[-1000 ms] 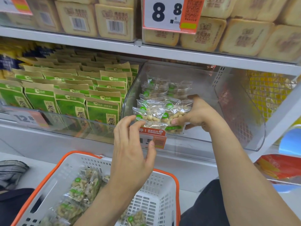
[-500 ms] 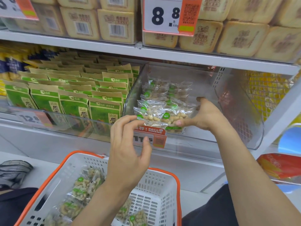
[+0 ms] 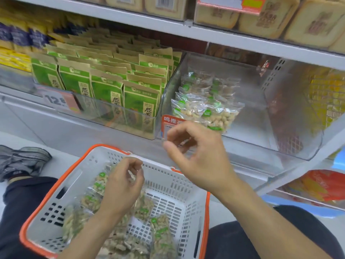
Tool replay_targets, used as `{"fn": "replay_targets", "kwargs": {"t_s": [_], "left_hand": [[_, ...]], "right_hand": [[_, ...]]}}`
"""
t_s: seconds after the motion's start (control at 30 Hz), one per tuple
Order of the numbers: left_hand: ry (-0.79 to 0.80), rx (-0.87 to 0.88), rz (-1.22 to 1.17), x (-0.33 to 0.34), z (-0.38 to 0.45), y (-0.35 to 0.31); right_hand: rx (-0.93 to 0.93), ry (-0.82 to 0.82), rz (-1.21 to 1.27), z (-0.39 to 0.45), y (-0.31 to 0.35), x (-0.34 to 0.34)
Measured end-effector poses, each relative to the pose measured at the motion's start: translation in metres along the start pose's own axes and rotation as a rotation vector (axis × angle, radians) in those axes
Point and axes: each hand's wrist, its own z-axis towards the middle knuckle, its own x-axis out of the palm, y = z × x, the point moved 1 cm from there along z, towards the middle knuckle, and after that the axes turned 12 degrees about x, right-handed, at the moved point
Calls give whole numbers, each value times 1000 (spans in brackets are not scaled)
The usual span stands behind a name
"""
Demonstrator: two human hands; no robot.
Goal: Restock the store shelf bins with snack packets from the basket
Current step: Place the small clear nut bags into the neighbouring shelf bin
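A white basket with an orange rim (image 3: 56,186) sits on my lap and holds several clear packets of nuts (image 3: 160,230). My left hand (image 3: 121,186) hovers inside the basket just above the packets, fingers loosely curled, holding nothing that I can make out. My right hand (image 3: 201,157) is out of the bin, above the basket's far rim, with its fingers relaxed and nothing in them. On the shelf ahead stands a clear plastic bin (image 3: 280,144). Several nut packets (image 3: 211,113) stand in rows at its left side; its right half is bare.
Left of the clear bin, another bin holds rows of green and brown bags (image 3: 110,90). Tan boxed cakes (image 3: 268,17) fill the shelf above. Price tags (image 3: 57,100) hang on the bin fronts. A grey shoe (image 3: 24,159) lies on the floor at left.
My right hand let go of the front packets and came out of the bin toward the basket. My left hand dropped into the basket. The view tilted down.
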Motion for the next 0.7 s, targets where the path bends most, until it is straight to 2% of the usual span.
{"fn": "replay_targets", "kwargs": {"t_s": [0.13, 0.23, 0.3, 0.37, 0.43, 0.5, 0.6, 0.63, 0.7], "left_hand": [[249, -274, 178, -18, -46, 82], [492, -512, 345, -36, -76, 132], [599, -559, 444, -43, -90, 149], [648, -521, 527, -44, -95, 155], [623, -499, 480, -41, -91, 157], [529, -495, 367, -38, -81, 162], [395, -458, 353, -36, -60, 176], [390, -438, 388, -36, -53, 181], [481, -454, 454, -34, -40, 195]], "right_hand": [[167, 409, -147, -9, -40, 62], [315, 587, -257, -17, -77, 108], [396, 669, -276, -24, -98, 136], [478, 740, -316, -32, -118, 161], [559, 783, -364, -36, -134, 183], [641, 790, -368, -37, -147, 205], [721, 671, -300, -33, -154, 240], [740, 615, -249, -31, -154, 251], [784, 557, -158, -28, -151, 274]]}}
